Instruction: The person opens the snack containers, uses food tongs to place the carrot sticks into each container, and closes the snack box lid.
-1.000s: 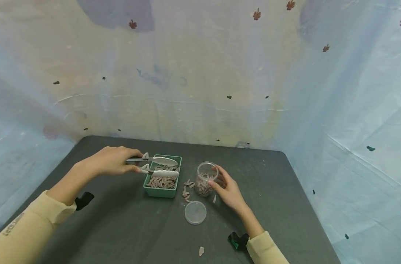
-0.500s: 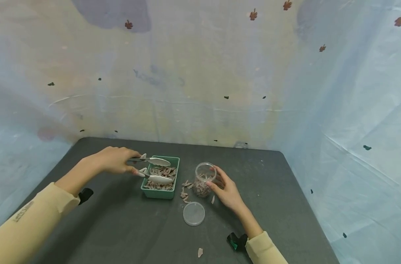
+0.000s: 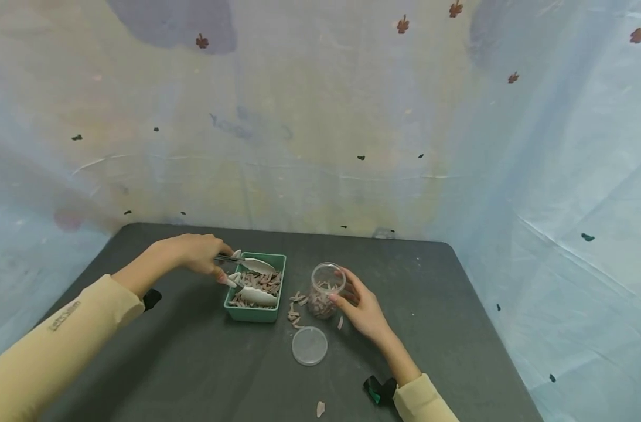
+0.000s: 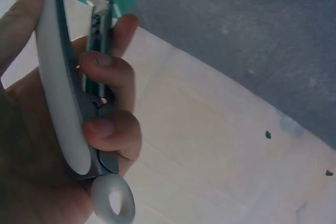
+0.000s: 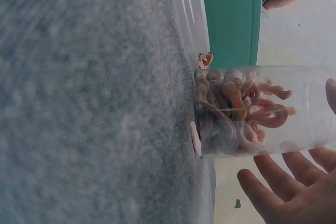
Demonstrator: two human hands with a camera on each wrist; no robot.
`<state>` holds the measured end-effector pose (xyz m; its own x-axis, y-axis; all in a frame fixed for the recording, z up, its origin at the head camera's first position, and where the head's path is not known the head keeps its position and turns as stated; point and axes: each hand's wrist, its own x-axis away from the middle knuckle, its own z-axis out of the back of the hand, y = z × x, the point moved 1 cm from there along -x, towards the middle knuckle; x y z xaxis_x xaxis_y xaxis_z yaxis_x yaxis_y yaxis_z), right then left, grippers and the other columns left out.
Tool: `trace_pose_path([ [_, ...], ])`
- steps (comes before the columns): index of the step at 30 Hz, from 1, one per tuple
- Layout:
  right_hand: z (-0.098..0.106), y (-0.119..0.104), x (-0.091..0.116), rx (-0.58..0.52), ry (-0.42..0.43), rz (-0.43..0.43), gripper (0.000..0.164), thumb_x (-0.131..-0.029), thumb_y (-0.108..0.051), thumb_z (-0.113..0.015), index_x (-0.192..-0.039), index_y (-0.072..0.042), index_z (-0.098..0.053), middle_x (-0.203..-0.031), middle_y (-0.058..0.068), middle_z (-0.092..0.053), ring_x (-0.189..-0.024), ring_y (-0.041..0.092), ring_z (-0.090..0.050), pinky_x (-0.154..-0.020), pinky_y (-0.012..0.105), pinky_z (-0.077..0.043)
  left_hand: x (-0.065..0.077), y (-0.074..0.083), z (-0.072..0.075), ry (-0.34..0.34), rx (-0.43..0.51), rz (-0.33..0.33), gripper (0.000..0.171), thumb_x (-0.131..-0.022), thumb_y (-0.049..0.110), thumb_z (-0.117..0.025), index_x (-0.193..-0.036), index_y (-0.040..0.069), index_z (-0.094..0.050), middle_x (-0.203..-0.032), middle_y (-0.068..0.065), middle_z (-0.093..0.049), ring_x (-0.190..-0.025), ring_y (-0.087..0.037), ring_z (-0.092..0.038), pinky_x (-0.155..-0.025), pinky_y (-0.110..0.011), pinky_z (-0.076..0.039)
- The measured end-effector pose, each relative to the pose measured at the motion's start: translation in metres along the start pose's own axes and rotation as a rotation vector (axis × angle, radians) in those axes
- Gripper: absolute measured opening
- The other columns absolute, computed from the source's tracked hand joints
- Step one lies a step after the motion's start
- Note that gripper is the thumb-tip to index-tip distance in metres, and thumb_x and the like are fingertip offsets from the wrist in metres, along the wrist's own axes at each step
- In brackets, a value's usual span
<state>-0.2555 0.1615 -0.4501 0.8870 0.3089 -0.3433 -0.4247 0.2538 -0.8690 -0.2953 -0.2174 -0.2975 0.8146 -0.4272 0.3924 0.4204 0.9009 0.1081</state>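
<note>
My left hand [image 3: 196,253] grips a pair of kitchen tongs [image 4: 62,93], its fingers curled round the handles in the left wrist view. Both white, scalloped tong tips [image 3: 259,297] are spread apart in the green rectangular container [image 3: 253,316], among brownish-grey dried strips [image 3: 270,283]. My right hand [image 3: 367,312] holds a clear round jar [image 5: 291,85] near its top, thumb on the near side and fingers behind. The jar stands upright and uncovered on the table, partly filled with similar strips [image 5: 233,111].
A clear round lid [image 3: 309,346] lies in front of the jar. Several loose strips [image 3: 293,315] are scattered between container and jar. One pale piece [image 3: 320,409] lies near the front of the dark table [image 3: 204,363]. Plastic sheeting [image 3: 310,117] hangs behind and beside the table.
My left hand has moved slightly right, and the tong tips have tilted down deeper into the green container. The right hand stays on the jar.
</note>
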Motion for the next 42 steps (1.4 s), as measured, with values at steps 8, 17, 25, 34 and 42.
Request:
trace_pose_path([
  [8,0.004,0.001,0.0,0.005,0.017,-0.005,0.067,-0.1,-0.019,-0.073,-0.16,-0.016,-0.042,-0.155,0.014,-0.051,-0.139,0.037,-0.053,-0.106,0.055,-0.049,0.0,0.009,0.005,-0.02,0.014,-0.012,0.076,-0.092,0.046,-0.078,-0.145,-0.003,-0.056,-0.141,-0.023,-0.06,-0.125,-0.044,-0.06,-0.096,-0.056,-0.054],
  [17,0.004,0.001,0.0,0.008,0.019,-0.018,0.067,-0.1,-0.02,-0.073,-0.159,-0.018,-0.042,-0.154,0.014,-0.052,-0.14,0.037,-0.053,-0.107,0.057,-0.048,0.006,0.012,0.0,-0.016,-0.002,-0.009,0.068,-0.093,0.048,-0.076,-0.142,0.004,-0.058,-0.135,-0.018,-0.063,-0.115,-0.037,-0.065,-0.088,-0.052,-0.056],
  [25,0.004,0.0,0.0,0.016,0.02,-0.02,0.067,-0.1,-0.021,-0.074,-0.159,-0.018,-0.042,-0.155,0.013,-0.052,-0.14,0.037,-0.053,-0.107,0.057,-0.048,0.009,0.012,-0.009,0.073,-0.04,-0.047,0.042,-0.097,0.042,-0.074,-0.127,0.015,-0.063,-0.113,-0.006,-0.069,-0.079,-0.015,-0.063,-0.063,-0.035,-0.051],
  [34,0.002,0.001,0.001,0.001,0.025,-0.029,0.067,-0.1,-0.019,-0.074,-0.159,-0.019,-0.043,-0.154,0.013,-0.053,-0.139,0.038,-0.053,-0.107,0.057,-0.048,0.017,0.005,-0.026,0.171,-0.058,-0.077,0.03,-0.099,0.039,-0.072,-0.12,0.019,-0.065,-0.094,0.005,-0.068,-0.066,-0.009,-0.054,-0.055,-0.03,-0.042],
  [42,-0.001,-0.001,0.0,-0.006,0.006,-0.033,0.068,-0.1,-0.02,-0.074,-0.16,-0.019,-0.042,-0.155,0.013,-0.051,-0.14,0.039,-0.052,-0.108,0.055,-0.048,0.023,-0.001,-0.034,0.21,-0.037,-0.073,0.038,-0.099,0.045,-0.07,-0.126,0.018,-0.067,-0.104,0.003,-0.072,-0.067,-0.007,-0.055,-0.056,-0.03,-0.044],
])
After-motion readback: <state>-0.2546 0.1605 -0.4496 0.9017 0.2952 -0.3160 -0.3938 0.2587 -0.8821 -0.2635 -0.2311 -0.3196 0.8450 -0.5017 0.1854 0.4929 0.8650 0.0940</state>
